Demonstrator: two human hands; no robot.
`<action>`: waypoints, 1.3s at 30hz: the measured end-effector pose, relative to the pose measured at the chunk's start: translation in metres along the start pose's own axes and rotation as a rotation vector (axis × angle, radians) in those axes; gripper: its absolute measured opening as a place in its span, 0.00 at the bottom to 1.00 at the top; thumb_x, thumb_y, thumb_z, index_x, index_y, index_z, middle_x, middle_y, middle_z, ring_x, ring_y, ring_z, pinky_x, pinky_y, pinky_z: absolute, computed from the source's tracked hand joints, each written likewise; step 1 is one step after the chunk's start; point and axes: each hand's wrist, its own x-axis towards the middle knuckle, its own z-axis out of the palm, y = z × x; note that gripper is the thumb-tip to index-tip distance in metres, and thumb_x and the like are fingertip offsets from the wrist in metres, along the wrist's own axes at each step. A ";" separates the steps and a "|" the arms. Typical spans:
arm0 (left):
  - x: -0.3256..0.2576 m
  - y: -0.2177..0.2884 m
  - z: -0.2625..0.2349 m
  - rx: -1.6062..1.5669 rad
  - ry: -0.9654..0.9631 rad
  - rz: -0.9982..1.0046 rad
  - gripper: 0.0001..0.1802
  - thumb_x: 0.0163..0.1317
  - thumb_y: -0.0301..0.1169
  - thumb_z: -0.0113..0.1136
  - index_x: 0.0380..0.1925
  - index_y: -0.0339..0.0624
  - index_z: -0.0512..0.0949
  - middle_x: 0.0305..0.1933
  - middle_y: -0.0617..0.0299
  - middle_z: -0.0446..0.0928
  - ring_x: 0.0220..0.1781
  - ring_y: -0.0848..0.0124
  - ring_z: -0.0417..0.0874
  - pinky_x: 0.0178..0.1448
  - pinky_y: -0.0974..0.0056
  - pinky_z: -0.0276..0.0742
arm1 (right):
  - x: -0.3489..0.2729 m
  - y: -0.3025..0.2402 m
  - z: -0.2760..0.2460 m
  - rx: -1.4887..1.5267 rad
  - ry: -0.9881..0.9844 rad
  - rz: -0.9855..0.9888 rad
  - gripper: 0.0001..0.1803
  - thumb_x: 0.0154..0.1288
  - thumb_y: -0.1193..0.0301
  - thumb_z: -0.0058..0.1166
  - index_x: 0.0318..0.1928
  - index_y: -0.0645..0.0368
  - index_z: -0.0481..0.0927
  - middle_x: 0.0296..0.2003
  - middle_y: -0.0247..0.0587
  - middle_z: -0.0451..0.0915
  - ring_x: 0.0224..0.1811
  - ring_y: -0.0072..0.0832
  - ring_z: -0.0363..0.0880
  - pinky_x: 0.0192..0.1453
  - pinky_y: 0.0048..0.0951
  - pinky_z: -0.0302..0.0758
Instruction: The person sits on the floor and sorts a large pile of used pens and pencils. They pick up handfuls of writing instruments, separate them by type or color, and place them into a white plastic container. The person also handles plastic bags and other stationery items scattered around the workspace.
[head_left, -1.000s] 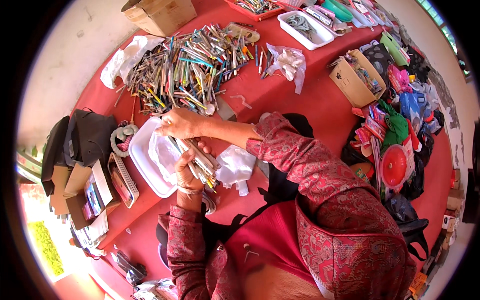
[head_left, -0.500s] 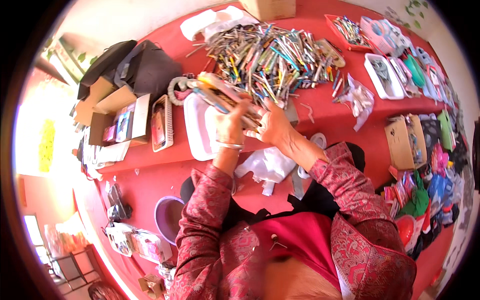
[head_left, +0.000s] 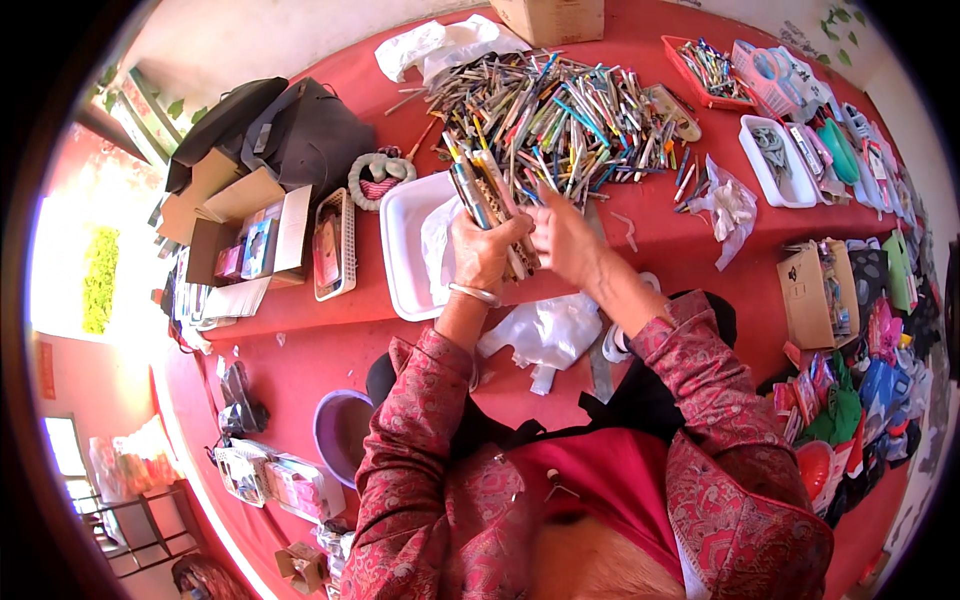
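My left hand [head_left: 480,250] is wrapped round a bundle of pens [head_left: 490,190], which stands up and leans a little to the left. Close against the bundle's right side is my right hand [head_left: 568,242]. Its fingers are smeared by motion and partly hidden, so I cannot make out their grip. Beyond both hands spreads a large heap of loose pens and pencils [head_left: 560,120]. A white plastic tray [head_left: 400,255] lies just left of my left hand, with a clear bag in it. Below my wrists, a white plastic bag [head_left: 545,330] lies crumpled near my lap.
To the left are an open cardboard box [head_left: 290,235], a small white basket [head_left: 345,280] and a dark bag [head_left: 325,135]. A red tray of pens [head_left: 690,75] and a white tray [head_left: 790,185] stand at right. A purple bucket [head_left: 325,430] sits lower left.
The pen bundle has swung from a leftward slant to more upright. My right hand has shifted slightly right. The view has moved a little.
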 end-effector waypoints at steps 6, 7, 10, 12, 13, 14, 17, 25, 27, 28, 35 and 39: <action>-0.026 -0.022 -0.005 -0.559 -0.583 -0.414 0.22 0.41 0.24 0.57 0.41 0.35 0.66 0.29 0.57 0.71 0.31 0.63 0.74 0.39 0.59 0.74 | -0.015 -0.055 0.014 -0.194 -0.114 -0.613 0.38 0.61 0.44 0.26 0.59 0.65 0.55 0.61 0.47 0.54 0.64 0.34 0.48 0.66 0.35 0.42; -0.031 -0.021 0.000 -0.516 -0.620 -0.434 0.23 0.41 0.25 0.58 0.41 0.35 0.66 0.29 0.56 0.71 0.31 0.64 0.74 0.40 0.59 0.73 | -0.008 -0.058 0.011 -0.220 -0.167 -0.588 0.38 0.62 0.44 0.24 0.57 0.65 0.58 0.58 0.48 0.59 0.63 0.33 0.52 0.65 0.33 0.45; -0.036 -0.027 0.005 -0.505 -0.643 -0.465 0.24 0.40 0.26 0.58 0.42 0.36 0.65 0.29 0.58 0.70 0.30 0.66 0.72 0.39 0.61 0.70 | -0.005 -0.052 0.019 -0.446 -0.335 -0.432 0.39 0.62 0.43 0.21 0.53 0.66 0.65 0.47 0.48 0.72 0.58 0.33 0.62 0.62 0.29 0.52; -0.034 -0.032 0.004 -0.584 -0.634 -0.455 0.24 0.41 0.27 0.58 0.42 0.36 0.65 0.29 0.58 0.69 0.30 0.67 0.72 0.38 0.62 0.69 | -0.012 -0.047 0.025 -0.659 -0.258 -0.454 0.43 0.59 0.39 0.20 0.52 0.69 0.64 0.48 0.52 0.71 0.56 0.34 0.64 0.62 0.29 0.52; -0.036 -0.032 0.004 -0.582 -0.602 -0.472 0.23 0.42 0.27 0.58 0.41 0.36 0.66 0.30 0.60 0.68 0.30 0.69 0.71 0.39 0.63 0.69 | -0.005 -0.044 0.021 -0.506 -0.302 -0.417 0.44 0.58 0.38 0.21 0.52 0.68 0.64 0.49 0.52 0.70 0.55 0.35 0.65 0.61 0.29 0.53; -0.034 -0.034 0.003 -0.621 -0.577 -0.493 0.22 0.43 0.27 0.58 0.41 0.36 0.66 0.29 0.61 0.67 0.30 0.69 0.70 0.39 0.63 0.69 | 0.004 -0.042 0.016 -0.354 -0.345 -0.377 0.44 0.57 0.37 0.22 0.53 0.68 0.64 0.50 0.52 0.69 0.55 0.36 0.65 0.60 0.29 0.54; -0.031 -0.042 -0.002 -0.749 -0.494 -0.507 0.21 0.45 0.29 0.58 0.41 0.37 0.66 0.28 0.63 0.65 0.29 0.71 0.68 0.39 0.64 0.68 | 0.003 -0.049 0.004 0.094 -0.099 -0.284 0.44 0.53 0.36 0.31 0.54 0.65 0.62 0.52 0.50 0.66 0.54 0.37 0.64 0.58 0.39 0.57; -0.007 -0.024 -0.015 -0.317 -0.255 -0.471 0.09 0.46 0.24 0.57 0.30 0.38 0.71 0.23 0.59 0.73 0.23 0.69 0.77 0.28 0.64 0.77 | -0.010 -0.007 0.021 -0.373 -0.085 -0.174 0.19 0.47 0.58 0.60 0.32 0.60 0.74 0.25 0.35 0.75 0.24 0.21 0.72 0.27 0.21 0.70; -0.015 -0.020 -0.007 -0.206 -0.284 -0.493 0.10 0.45 0.24 0.59 0.30 0.38 0.72 0.23 0.59 0.74 0.22 0.69 0.77 0.27 0.64 0.77 | -0.003 -0.002 0.019 -0.183 -0.120 -0.077 0.16 0.48 0.65 0.58 0.32 0.64 0.74 0.27 0.42 0.76 0.27 0.26 0.75 0.31 0.24 0.73; -0.015 -0.020 -0.008 -0.233 -0.294 -0.539 0.10 0.44 0.23 0.60 0.29 0.38 0.72 0.23 0.59 0.74 0.22 0.69 0.77 0.26 0.64 0.77 | 0.002 0.001 0.015 -0.057 -0.150 0.003 0.14 0.48 0.68 0.57 0.32 0.65 0.74 0.27 0.44 0.76 0.28 0.28 0.75 0.32 0.26 0.74; -0.009 -0.022 -0.011 -0.280 -0.305 -0.680 0.16 0.51 0.36 0.57 0.32 0.34 0.72 0.28 0.53 0.76 0.27 0.64 0.79 0.32 0.62 0.78 | 0.005 -0.010 0.016 0.065 0.020 -0.081 0.06 0.45 0.77 0.51 0.27 0.65 0.72 0.26 0.46 0.76 0.26 0.32 0.76 0.34 0.30 0.75; -0.005 -0.017 -0.018 -0.556 -0.366 -0.647 0.30 0.57 0.51 0.43 0.44 0.32 0.68 0.40 0.51 0.73 0.43 0.59 0.75 0.48 0.55 0.71 | 0.004 -0.036 0.008 0.196 0.026 -0.276 0.08 0.44 0.77 0.51 0.27 0.66 0.70 0.24 0.45 0.75 0.27 0.34 0.76 0.37 0.32 0.76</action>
